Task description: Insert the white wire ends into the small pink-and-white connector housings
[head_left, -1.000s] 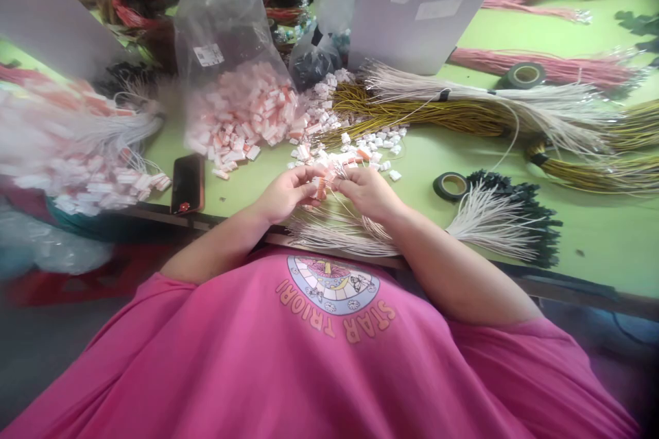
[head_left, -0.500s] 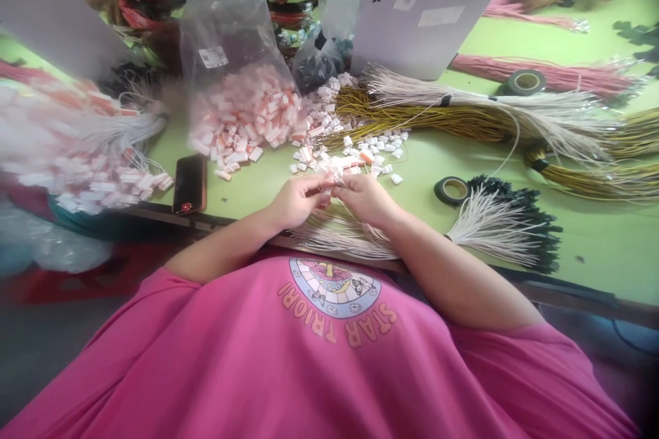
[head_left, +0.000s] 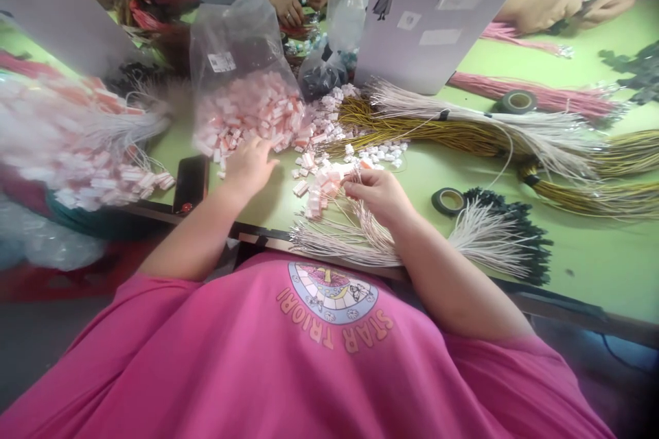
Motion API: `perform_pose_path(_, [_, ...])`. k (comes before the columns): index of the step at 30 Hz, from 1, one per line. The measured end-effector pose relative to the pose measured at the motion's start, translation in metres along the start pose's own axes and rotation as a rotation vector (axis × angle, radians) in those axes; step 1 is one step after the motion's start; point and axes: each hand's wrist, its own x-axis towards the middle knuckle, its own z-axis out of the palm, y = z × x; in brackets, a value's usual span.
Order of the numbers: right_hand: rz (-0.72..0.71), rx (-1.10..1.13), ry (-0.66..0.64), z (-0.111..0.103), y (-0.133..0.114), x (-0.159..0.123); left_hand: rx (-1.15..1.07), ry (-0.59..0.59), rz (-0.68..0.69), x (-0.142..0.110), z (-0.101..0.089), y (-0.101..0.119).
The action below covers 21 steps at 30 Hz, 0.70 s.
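My left hand (head_left: 248, 168) reaches to the front edge of the heap of white and orange plastic connectors (head_left: 257, 110), its thumb held apart from the fingers. Nothing shows in that hand, though its fingertips are partly hidden by the heap. My right hand (head_left: 378, 197) is closed in a pinch on thin white wires, whose tails trail down beneath it. A small group of white and orange connectors (head_left: 324, 188) lies just left of its fingertips. Below, along the table's front edge, a bundle of white wires (head_left: 334, 243) lies flat.
A clear plastic bag (head_left: 237, 34) stands behind the heap. A phone (head_left: 191, 184) lies at the left front edge. On the right are a roll of black tape (head_left: 449, 202), white wires with black connectors (head_left: 489, 236) and yellow wires (head_left: 463, 134). Co-workers' hands work across the table.
My left hand has left my right hand and moved left and away to the connector heap. The right hand has stayed near its place with the wires. The view has shifted slightly.
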Motion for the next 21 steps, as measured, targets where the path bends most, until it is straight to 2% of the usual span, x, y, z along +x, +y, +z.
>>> perform_pose_path(3, [0.058, 0.186, -0.042, 0.002, 0.005, 0.001, 0.227, -0.088, -0.080, 0.018, 0.013, -0.027])
perform_pose_path(5, [0.071, 0.247, -0.062, 0.003, 0.005, 0.002, 0.243, -0.097, -0.082, 0.021, 0.018, -0.033])
perform_pose_path(7, [0.074, 0.261, -0.068, 0.004, 0.004, 0.001, 0.162, -0.064, -0.050, 0.017, 0.015, -0.028])
perform_pose_path(9, [0.073, 0.241, -0.077, 0.004, 0.001, 0.000, -0.056, -0.053, 0.010, 0.006, 0.006, -0.013])
perform_pose_path(11, [0.066, 0.216, -0.086, 0.005, -0.003, -0.002, -0.410, -0.116, 0.047, -0.008, -0.005, 0.009])
perform_pose_path(14, [0.051, 0.159, -0.063, 0.007, -0.005, -0.005, -1.025, -0.370, 0.008, -0.028, -0.010, 0.043])
perform_pose_path(16, [0.037, 0.117, -0.046, 0.008, -0.005, -0.006, -1.313, -0.521, -0.016, -0.035, -0.005, 0.059])
perform_pose_path(18, [0.032, 0.081, -0.046, 0.010, -0.004, -0.007, -1.455, -0.566, -0.046, -0.037, 0.004, 0.068])
perform_pose_path(21, [0.028, 0.004, -0.055, 0.010, -0.006, -0.008, -1.511, -0.526, -0.112, -0.036, 0.015, 0.072])
